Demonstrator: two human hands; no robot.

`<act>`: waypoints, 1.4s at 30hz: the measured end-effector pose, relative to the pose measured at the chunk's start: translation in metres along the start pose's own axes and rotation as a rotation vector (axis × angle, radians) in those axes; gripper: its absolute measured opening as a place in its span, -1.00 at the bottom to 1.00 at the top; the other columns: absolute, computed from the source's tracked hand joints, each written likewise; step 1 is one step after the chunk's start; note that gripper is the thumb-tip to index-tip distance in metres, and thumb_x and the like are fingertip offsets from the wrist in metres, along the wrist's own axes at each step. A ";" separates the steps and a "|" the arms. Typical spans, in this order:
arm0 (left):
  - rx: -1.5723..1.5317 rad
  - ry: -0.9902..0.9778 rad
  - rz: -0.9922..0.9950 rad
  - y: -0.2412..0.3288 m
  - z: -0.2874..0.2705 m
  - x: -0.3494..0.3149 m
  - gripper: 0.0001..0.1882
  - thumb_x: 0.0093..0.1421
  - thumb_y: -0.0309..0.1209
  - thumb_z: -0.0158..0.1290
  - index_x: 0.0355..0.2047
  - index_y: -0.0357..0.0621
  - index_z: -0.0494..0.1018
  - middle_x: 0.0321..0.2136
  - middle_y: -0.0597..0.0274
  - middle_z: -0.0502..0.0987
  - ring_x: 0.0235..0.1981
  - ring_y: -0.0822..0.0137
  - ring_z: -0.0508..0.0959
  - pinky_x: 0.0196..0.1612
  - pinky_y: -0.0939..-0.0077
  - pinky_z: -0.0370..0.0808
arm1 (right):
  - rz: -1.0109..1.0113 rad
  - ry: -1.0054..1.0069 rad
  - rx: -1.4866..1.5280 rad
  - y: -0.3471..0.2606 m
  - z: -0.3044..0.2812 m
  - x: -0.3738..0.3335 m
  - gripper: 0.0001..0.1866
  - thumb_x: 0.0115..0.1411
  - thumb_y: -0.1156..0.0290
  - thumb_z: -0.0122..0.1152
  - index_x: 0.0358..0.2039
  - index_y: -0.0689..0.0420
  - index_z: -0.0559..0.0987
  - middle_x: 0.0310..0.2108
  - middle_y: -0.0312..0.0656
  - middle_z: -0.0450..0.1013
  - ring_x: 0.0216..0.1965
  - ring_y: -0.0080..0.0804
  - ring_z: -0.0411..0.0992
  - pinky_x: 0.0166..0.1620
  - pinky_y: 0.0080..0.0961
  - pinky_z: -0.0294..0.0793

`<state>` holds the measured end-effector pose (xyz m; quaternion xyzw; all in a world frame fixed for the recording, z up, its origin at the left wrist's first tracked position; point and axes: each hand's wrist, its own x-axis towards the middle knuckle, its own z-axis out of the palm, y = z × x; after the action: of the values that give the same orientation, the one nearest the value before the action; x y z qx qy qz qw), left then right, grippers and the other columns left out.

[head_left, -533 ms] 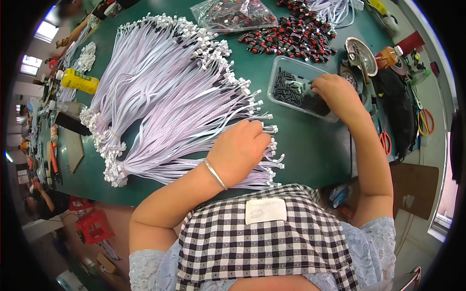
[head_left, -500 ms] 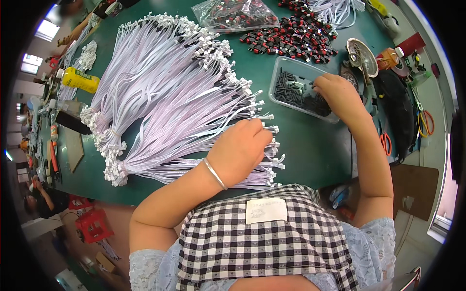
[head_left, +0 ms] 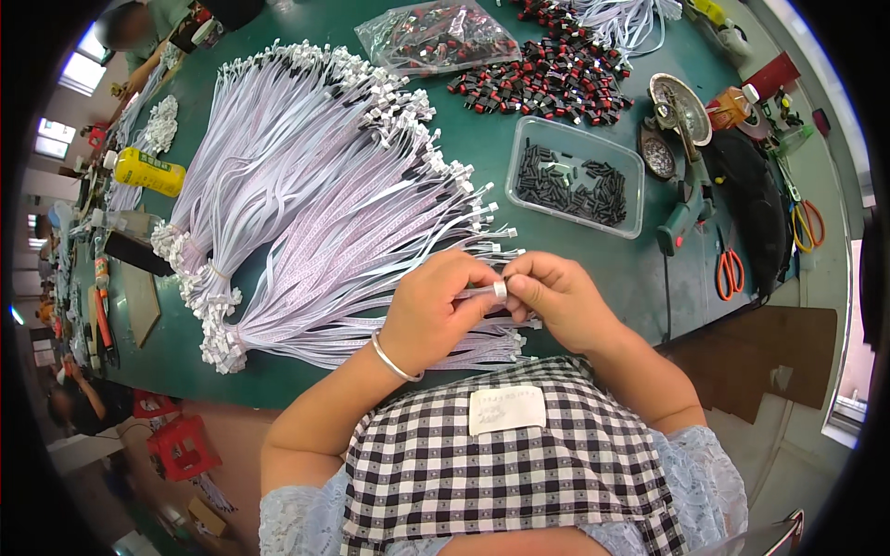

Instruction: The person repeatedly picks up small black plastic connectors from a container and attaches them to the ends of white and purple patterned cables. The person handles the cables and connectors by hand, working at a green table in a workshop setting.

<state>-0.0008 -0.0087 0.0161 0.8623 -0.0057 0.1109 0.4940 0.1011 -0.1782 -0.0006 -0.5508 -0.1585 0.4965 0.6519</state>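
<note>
My left hand (head_left: 434,304) is closed on a flat white ribbon cable, whose white connector (head_left: 500,290) sticks out past the thumb and fingertips. Right against that connector, my right hand (head_left: 567,304) is pinched shut; what its fingertips hold is mostly hidden and too small to make out. Under and beside my left hand, large fanned bundles of white and pale pink ribbon cables (head_left: 306,278) cover the table, with white connectors at both ends. Beyond my right hand stands a clear plastic box (head_left: 641,190) of short black tubes (head_left: 598,196).
A heap of small black-and-red parts (head_left: 556,79) lies at the back beside a clear bag (head_left: 440,32) of similar pieces. To the right are a metal dish (head_left: 681,107), a green hot glue gun (head_left: 686,218) and orange-handled scissors (head_left: 730,273). A yellow bottle (head_left: 148,171) lies left.
My right hand has left the box of black tubes and come down to meet my left hand. The left hand now holds up a cable's connector end. The view has shifted slightly.
</note>
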 end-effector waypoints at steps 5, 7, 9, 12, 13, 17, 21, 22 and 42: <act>-0.149 0.075 -0.133 0.012 0.009 0.000 -0.82 -0.06 -0.60 0.14 -0.39 -0.23 0.46 -0.44 0.14 0.49 -0.45 0.32 0.51 -0.43 0.56 0.47 | 0.042 -0.011 -0.183 -0.007 -0.004 -0.002 -0.82 0.27 0.35 0.07 -0.31 0.19 0.52 -0.46 -0.36 0.44 -0.46 -0.70 0.38 -0.36 -0.72 0.44; -0.086 0.033 -0.076 0.006 0.006 -0.001 -0.82 -0.07 -0.62 0.13 -0.39 -0.24 0.46 -0.44 0.14 0.48 -0.45 0.32 0.51 -0.43 0.55 0.47 | 0.043 -0.015 -0.197 -0.008 -0.002 -0.002 -0.82 0.27 0.35 0.07 -0.29 0.20 0.53 -0.45 -0.36 0.44 -0.45 -0.70 0.39 -0.35 -0.72 0.44; -0.048 0.012 -0.055 0.003 0.005 -0.001 -0.81 -0.08 -0.63 0.11 -0.39 -0.25 0.46 -0.44 0.15 0.48 -0.45 0.31 0.51 -0.43 0.55 0.46 | 0.044 -0.014 -0.204 -0.006 0.000 -0.003 -0.81 0.27 0.35 0.06 -0.26 0.20 0.54 -0.45 -0.35 0.45 -0.45 -0.69 0.39 -0.36 -0.72 0.44; -0.031 0.035 -0.057 0.003 0.006 0.000 -0.81 -0.09 -0.65 0.10 -0.39 -0.25 0.45 -0.45 0.15 0.47 -0.45 0.31 0.50 -0.43 0.55 0.46 | 0.032 0.057 -0.070 -0.005 0.007 -0.002 -0.82 0.25 0.40 0.08 -0.23 0.23 0.54 -0.42 -0.31 0.47 -0.44 -0.65 0.41 -0.34 -0.70 0.45; -0.024 0.058 -0.044 0.003 0.008 0.001 -0.81 -0.09 -0.65 0.10 -0.40 -0.25 0.45 -0.45 0.15 0.47 -0.46 0.31 0.50 -0.43 0.54 0.46 | 0.012 0.083 0.018 -0.002 0.010 -0.001 -0.82 0.24 0.42 0.09 -0.22 0.25 0.54 -0.41 -0.29 0.47 -0.43 -0.64 0.42 -0.33 -0.69 0.45; -0.093 0.067 -0.113 0.006 0.009 0.003 -0.84 -0.03 -0.64 0.09 -0.39 -0.25 0.45 -0.43 0.20 0.45 -0.43 0.37 0.48 -0.36 0.56 0.44 | -0.063 0.145 0.205 0.005 0.008 0.001 -0.84 0.19 0.50 0.15 -0.23 0.29 0.53 -0.38 -0.23 0.49 -0.40 -0.59 0.44 -0.29 -0.66 0.46; -0.428 -0.028 -0.338 -0.006 0.007 -0.001 -0.89 0.09 -0.57 0.06 -0.34 -0.28 0.43 -0.40 0.31 0.42 -0.37 0.51 0.42 -0.28 0.62 0.39 | -0.146 0.138 0.082 0.000 -0.003 -0.001 -0.85 0.17 0.52 0.17 -0.24 0.28 0.52 -0.38 -0.22 0.49 -0.36 -0.57 0.45 -0.28 -0.65 0.46; -0.436 -0.073 -0.345 -0.008 0.003 -0.002 -0.89 0.12 -0.55 0.04 -0.32 -0.29 0.42 -0.39 0.33 0.41 -0.36 0.54 0.41 -0.27 0.63 0.37 | -0.141 0.131 0.064 -0.002 -0.006 -0.001 -0.85 0.17 0.52 0.16 -0.25 0.28 0.52 -0.38 -0.23 0.48 -0.36 -0.57 0.45 -0.28 -0.65 0.46; -0.494 -0.137 -0.566 -0.002 -0.006 0.009 -0.90 0.19 -0.49 0.03 -0.29 -0.22 0.40 -0.46 0.42 0.42 -0.50 0.65 0.37 -0.44 0.77 0.34 | -0.193 0.110 -0.039 -0.013 -0.006 0.004 -0.88 0.15 0.53 0.17 -0.27 0.24 0.52 -0.41 -0.30 0.47 -0.38 -0.64 0.42 -0.26 -0.68 0.44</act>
<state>0.0070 -0.0015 0.0192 0.6900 0.1734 -0.0925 0.6966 0.1135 -0.1772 0.0070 -0.5719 -0.1845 0.3975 0.6935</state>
